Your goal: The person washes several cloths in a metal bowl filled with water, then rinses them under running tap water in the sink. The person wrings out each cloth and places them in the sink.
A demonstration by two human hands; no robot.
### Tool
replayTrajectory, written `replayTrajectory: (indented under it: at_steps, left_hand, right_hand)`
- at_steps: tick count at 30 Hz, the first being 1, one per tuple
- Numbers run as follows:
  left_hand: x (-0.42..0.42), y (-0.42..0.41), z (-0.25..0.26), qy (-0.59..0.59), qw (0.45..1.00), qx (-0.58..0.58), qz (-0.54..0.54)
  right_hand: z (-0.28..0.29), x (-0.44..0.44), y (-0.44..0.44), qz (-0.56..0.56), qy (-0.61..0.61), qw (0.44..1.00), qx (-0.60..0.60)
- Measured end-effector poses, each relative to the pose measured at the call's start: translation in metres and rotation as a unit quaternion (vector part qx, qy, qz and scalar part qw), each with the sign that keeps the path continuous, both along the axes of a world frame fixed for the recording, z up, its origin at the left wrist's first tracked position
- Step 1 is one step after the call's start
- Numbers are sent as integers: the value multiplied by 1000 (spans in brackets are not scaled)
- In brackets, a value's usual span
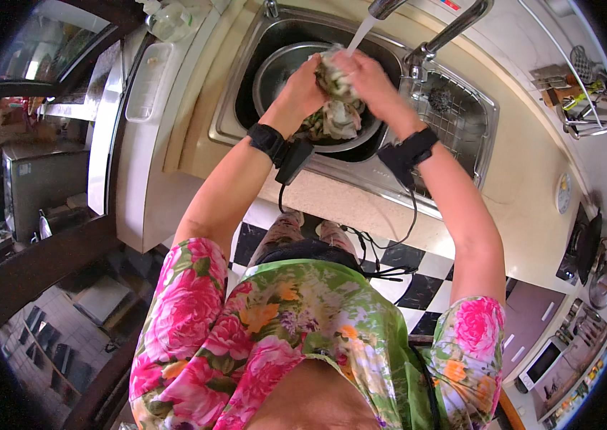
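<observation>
Both hands are over a round metal basin (276, 67) that sits in the left sink bowl (247, 107). Between them is a crumpled, wet, white and green-brown bundle (330, 75); cloth or leafy food, I cannot tell. My left hand (306, 86) grips its left side. My right hand (365, 78), blurred by motion, presses on its right side, fingers partly hidden by water. A stream of water (360, 36) runs from the faucet spout (384, 7) onto the bundle and my right hand. More of the same material (342, 119) lies in the basin below.
A faucet lever base (416, 67) stands between the bowls. The right bowl holds a wire rack (456, 115) and a dark scourer (439, 99). Left are a clear plastic tray (150, 83) and a soap bottle (170, 21). Utensils (577, 99) hang at right. Cables (373, 244) dangle from both wrists.
</observation>
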State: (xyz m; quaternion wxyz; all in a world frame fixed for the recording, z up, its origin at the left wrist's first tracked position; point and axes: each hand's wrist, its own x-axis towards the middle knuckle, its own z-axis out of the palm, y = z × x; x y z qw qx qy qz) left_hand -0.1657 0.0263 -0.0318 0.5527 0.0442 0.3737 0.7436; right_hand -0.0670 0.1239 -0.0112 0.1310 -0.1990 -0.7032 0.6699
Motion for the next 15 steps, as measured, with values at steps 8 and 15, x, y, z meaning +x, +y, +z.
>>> replayTrajectory:
  at_steps: [8,15]
  left_hand:
    - [15,1,22,-24,999,-40,-5]
    - [1,-8,26,-15,995,44,-83]
  right_hand:
    - [-33,-21,18,-109,8,935,338]
    - [8,15,17,-2,-8,922,-388]
